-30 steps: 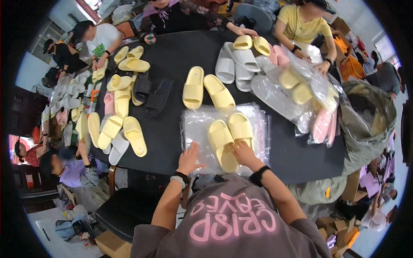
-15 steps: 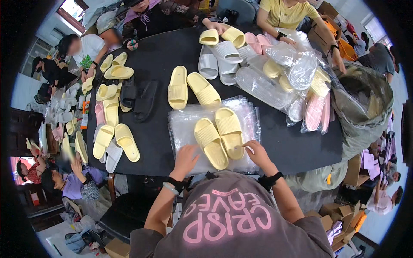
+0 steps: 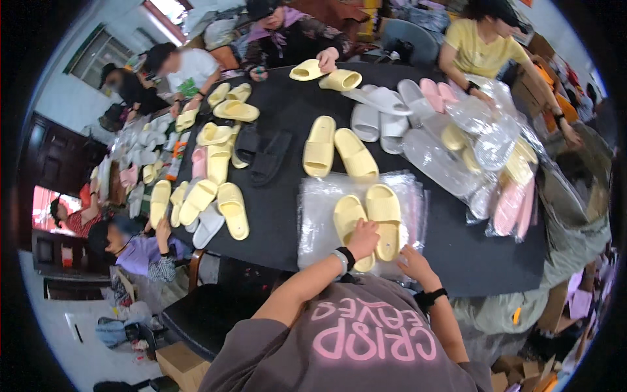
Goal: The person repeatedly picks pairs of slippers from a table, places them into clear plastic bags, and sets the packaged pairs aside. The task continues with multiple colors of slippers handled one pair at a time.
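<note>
Two pale yellow slippers lie side by side, toes away from me, on a stack of clear plastic bags (image 3: 313, 222) at the table's near edge. My left hand (image 3: 363, 240) reaches across the left slipper (image 3: 349, 209), its fingers curled in at the inner side and covering part of the footbed. Beside the heel of the right slipper (image 3: 383, 206) is my right hand (image 3: 417, 266), thumb and forefinger apart over the bags' edge, with nothing visible in it. Another yellow pair (image 3: 319, 147) lies just beyond the stack.
On the black table (image 3: 274, 222), loose yellow, black and grey slippers (image 3: 271, 159) spread at left. Bagged slippers (image 3: 437, 160) pile up at right, beside a large green sack (image 3: 581, 215). Across the table a person's hand (image 3: 328, 60) holds a yellow slipper; other people work around.
My left hand has moved right from beside the bags onto the left slipper. My right hand has drawn slightly away from the right slipper's heel. The view has shifted.
</note>
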Motion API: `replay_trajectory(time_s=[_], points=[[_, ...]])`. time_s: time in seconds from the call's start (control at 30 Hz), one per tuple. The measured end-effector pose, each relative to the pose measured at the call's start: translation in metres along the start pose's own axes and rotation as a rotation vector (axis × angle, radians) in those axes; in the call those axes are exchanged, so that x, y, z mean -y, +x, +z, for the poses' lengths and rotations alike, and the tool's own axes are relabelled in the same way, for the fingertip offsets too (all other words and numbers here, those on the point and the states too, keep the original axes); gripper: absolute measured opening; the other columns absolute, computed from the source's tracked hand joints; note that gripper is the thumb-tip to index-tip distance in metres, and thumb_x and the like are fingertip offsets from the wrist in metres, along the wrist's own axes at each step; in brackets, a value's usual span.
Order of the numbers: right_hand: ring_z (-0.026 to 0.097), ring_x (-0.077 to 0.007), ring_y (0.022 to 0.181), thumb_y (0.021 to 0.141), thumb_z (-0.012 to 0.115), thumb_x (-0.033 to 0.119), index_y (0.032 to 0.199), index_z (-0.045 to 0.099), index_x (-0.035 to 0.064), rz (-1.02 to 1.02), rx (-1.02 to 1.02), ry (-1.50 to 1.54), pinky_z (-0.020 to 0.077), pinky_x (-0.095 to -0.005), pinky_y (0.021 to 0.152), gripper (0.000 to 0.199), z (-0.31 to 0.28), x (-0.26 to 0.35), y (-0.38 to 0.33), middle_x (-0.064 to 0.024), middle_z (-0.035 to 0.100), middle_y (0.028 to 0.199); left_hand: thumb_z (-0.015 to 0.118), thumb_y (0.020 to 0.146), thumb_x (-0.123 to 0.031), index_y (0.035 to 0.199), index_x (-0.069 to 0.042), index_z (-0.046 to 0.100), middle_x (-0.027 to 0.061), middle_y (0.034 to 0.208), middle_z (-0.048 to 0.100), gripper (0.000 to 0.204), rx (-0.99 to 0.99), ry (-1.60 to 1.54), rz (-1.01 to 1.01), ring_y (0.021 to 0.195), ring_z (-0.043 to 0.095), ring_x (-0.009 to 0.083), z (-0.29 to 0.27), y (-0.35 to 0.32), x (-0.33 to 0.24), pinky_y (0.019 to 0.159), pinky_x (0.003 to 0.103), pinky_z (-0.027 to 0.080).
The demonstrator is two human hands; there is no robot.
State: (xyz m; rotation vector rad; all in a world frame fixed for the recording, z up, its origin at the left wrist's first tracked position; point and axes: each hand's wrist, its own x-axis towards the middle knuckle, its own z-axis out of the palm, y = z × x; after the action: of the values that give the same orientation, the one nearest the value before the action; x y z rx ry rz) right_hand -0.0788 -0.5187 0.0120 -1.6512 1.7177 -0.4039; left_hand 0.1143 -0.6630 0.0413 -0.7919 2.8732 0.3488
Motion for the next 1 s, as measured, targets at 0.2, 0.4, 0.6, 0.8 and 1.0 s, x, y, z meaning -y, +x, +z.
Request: replay_trajectory(time_s=[0.2,0.4,0.6,0.8,1.0], points=[[0.044,-0.0380,0.123,0.078,0.066,0.022,0.119,0.055,0.0013,0.088,0.107,-0.030,0.0386,-0.0411,0.101,0.047,0.004,-0.002,-0.002,-0.0249,0.043,0.135,0.062,0.086,-0.019,0.081,-0.003,0.062,0.0066,0.075,0.060,0.016,-0.049,-1.360,-0.309,0.075,0.058,0.0146,-0.037,-0.019,0.032,0.073,0.034,0.046],[0.046,-0.0405,0.120,0.078,0.066,0.023,0.118,0.055,0.0018,0.068,0.108,-0.066,0.0405,-0.0418,0.099,0.046,0.002,-0.008,-0.001,-0.0274,0.042,0.135,0.066,0.085,-0.018,0.084,0.000,0.061,0.0046,0.073,0.057,0.018,-0.371,-0.927,-0.289,0.066,0.053,0.0105,-0.124,-0.096,0.104,0.061,0.026,0.044],[0.045,-0.0404,0.122,0.080,0.064,0.024,0.117,0.056,0.0008,0.054,0.121,-0.094,0.0385,-0.0410,0.101,0.044,0.001,-0.005,0.003,-0.0281,0.044,0.133,0.070,0.081,-0.017,0.078,-0.001,0.060,0.0046,0.072,0.056,0.019,-0.576,-0.642,-0.535,0.067,0.053,0.0132,-0.184,-0.196,0.211,0.063,0.026,0.044],[0.039,-0.0409,0.127,0.081,0.063,0.024,0.122,0.054,0.0019,0.066,0.151,-0.073,0.0345,-0.0409,0.105,0.047,0.007,-0.008,0.004,-0.0291,0.039,0.137,0.067,0.080,-0.018,0.075,0.000,0.059,0.0151,0.071,0.059,0.020,-0.667,-0.109,-0.710,0.068,0.058,0.0310,-0.218,-0.285,0.349,0.062,0.038,0.045],[0.036,-0.0407,0.128,0.080,0.063,0.023,0.122,0.053,0.0027,0.028,0.102,-0.134,0.0332,-0.0424,0.105,0.048,0.015,-0.004,0.000,-0.0289,0.039,0.136,0.062,0.080,-0.014,0.088,-0.001,0.061,0.0205,0.089,0.063,0.015,-0.821,0.082,-0.976,0.085,0.060,0.0367,-0.217,-0.349,0.440,0.074,0.041,0.047]])
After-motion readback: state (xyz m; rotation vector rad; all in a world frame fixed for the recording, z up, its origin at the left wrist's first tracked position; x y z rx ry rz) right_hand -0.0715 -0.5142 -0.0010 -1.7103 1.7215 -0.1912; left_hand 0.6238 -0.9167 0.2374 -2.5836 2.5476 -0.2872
